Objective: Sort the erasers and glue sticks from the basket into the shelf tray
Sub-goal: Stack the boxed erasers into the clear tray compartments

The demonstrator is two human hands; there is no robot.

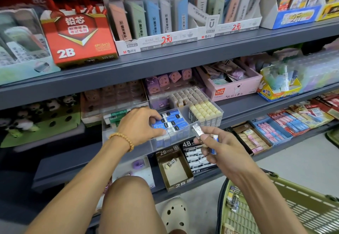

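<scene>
Head view: left hand pinches blue erasers in the clear shelf tray; right hand grips small wrapped items, type unclear. Risk: loose grip drops them outside the tray. Neighbouring compartments hold cream-tipped sticks. Green basket holds few packets.

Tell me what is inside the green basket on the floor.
The green basket holds a few small packaged items near its left wall. The right arm covers part of the inside, and the frame edge cuts off the rest.
</scene>
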